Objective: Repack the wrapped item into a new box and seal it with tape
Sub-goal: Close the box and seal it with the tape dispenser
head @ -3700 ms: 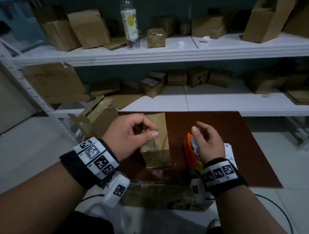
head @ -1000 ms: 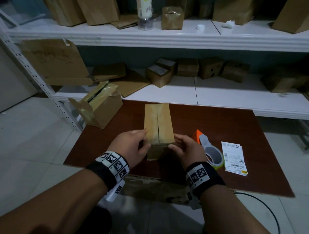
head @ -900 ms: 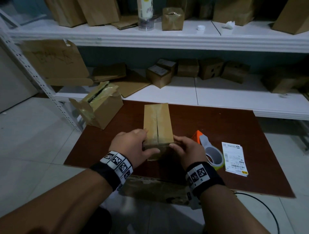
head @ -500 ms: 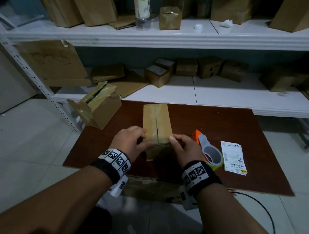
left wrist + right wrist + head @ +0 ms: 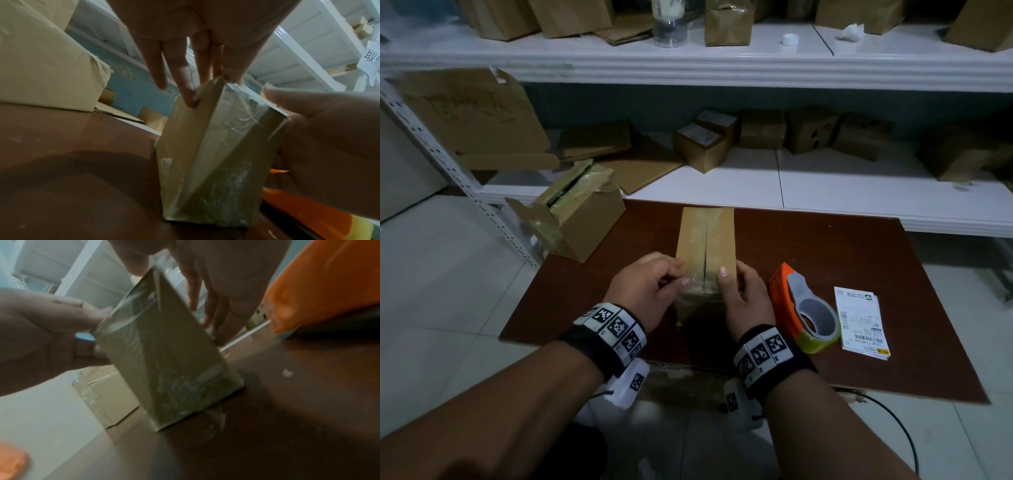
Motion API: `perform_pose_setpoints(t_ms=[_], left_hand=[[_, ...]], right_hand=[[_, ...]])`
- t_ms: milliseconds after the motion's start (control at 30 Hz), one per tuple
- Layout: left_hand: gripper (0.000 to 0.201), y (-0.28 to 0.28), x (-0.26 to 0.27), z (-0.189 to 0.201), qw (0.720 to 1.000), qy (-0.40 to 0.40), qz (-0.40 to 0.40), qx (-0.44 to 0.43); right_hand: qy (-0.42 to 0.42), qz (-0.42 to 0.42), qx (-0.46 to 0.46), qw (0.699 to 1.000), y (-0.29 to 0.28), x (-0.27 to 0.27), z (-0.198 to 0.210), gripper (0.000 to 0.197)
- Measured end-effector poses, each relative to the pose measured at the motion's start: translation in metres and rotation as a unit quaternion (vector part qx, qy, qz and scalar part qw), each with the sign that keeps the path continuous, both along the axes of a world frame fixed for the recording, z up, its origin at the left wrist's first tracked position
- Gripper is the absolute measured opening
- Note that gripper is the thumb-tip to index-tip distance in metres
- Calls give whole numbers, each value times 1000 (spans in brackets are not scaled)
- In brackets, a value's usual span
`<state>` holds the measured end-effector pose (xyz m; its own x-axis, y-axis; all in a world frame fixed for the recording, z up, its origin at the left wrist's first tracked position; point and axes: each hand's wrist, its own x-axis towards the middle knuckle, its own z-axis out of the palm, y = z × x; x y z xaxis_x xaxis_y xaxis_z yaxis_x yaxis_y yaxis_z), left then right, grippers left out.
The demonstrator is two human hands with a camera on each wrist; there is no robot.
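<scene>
Change: a moment ago the right hand [image 5: 748, 299] was at the orange tape dispenser with a clear tape roll [image 5: 803, 313]; now the dispenser lies on the dark brown surface [image 5: 859, 260] and both hands are on the narrow brown cardboard box [image 5: 705, 240].
Meaning: probably smoothing tape over the near end; sealing looks close to finished.
Box: standing mid-surface, top seam closed, near face glossy with tape.
Left hand [image 5: 650, 291]: fingers along the left side, thumb pressing the near top edge, pinching.
Right hand: mirrors it on the right.

shelf boxes [image 5: 811, 128] | plastic bottle [image 5: 669, 24] | label sheets [image 5: 861, 322] on brown board [image 5: 859, 246]
</scene>
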<state>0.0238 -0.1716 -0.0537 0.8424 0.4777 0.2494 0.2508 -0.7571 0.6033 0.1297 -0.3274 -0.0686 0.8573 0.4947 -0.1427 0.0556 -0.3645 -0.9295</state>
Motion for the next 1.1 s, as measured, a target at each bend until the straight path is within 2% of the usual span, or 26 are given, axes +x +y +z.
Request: perform_pose_setpoints(t_ms=[67,200,300,333,467,567,633,700,800,833,867,933,967,1100], left_hand=[[10,5,0,-3,1000,-12,-16,-12],[10,10,0,-6,997,-38,-49,-55],[4,13,2,-8,994,-47,-54,-82],[9,15,3,-11,992,-58,-47,-98],[79,15,5,-22,972,-64,-38,-222],[100,19,8,-37,978,-14,-60,-199],[98,18,7,-46,980,-2,-56,-193],[85,11,9,-51,971,-31,-41,-232],[57,-5,19,-48,946,-80,32,-312],[53,-8,23,-46,935,-88,47,-340],[56,-10,27,-46,919,-99,50,-380],[76,-17,32,-42,880,-117,74,-454],[79,-20,33,-39,876,-117,87,-459],[68,-22,37,-47,900,-125,94,-406]], right_hand=[[18,12,29,999,5,-4,-2,74],[69,-1,67,995,11,-7,-3,57],[94,-24,83,992,13,-6,-7,61],[93,-26,89,991,14,-5,-10,58],[103,-34,96,989,12,0,-16,54],[103,-28,97,990,10,2,-17,49],[100,-20,95,990,11,2,-17,47],[101,-23,103,989,14,1,-21,48],[114,-24,98,988,21,2,-25,48],[120,-22,101,987,23,1,-24,49],[117,-26,106,987,24,2,-24,51],[89,-40,109,989,26,1,-26,53],[80,-44,114,989,28,0,-27,54],[71,-51,129,988,37,-2,-34,53]])
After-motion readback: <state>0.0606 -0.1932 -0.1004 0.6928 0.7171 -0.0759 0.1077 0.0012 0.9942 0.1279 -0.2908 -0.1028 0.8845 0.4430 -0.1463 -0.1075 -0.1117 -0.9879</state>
